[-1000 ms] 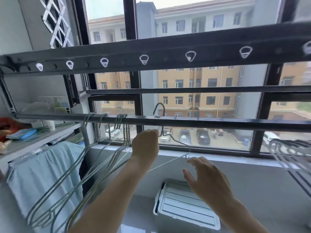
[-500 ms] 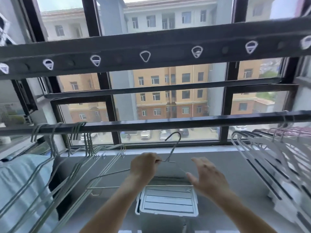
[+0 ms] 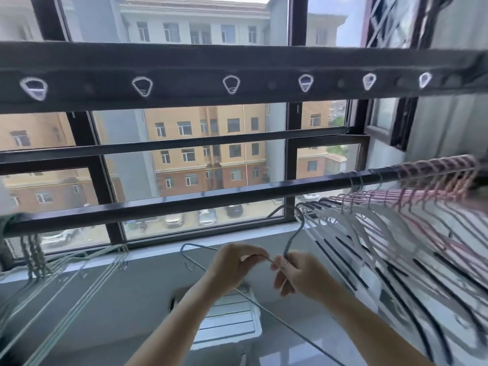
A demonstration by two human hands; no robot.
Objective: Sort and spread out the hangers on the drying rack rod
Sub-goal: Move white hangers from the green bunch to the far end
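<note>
A thin grey-green wire hanger (image 3: 291, 240) is off the rod, below it, with its hook pointing up. My left hand (image 3: 232, 264) grips its shoulder wire, and my right hand (image 3: 298, 273) pinches the neck just under the hook. The dark drying rack rod (image 3: 184, 202) runs across the window behind them. A bunch of green wire hangers (image 3: 34, 249) hangs at the rod's left end. White hangers (image 3: 351, 223) and pink hangers (image 3: 433, 180) crowd the right end, tilted toward me.
A wider dark bar with several white-rimmed holes (image 3: 229, 84) runs overhead. A white slatted plastic box (image 3: 229, 320) sits on the floor under my hands. The windowsill (image 3: 158, 250) and window frame lie just behind the rod.
The view swung right, bringing the white and pink hangers in. The hanger moved right with my hands, and my right hand, open before, now pinches its neck.
</note>
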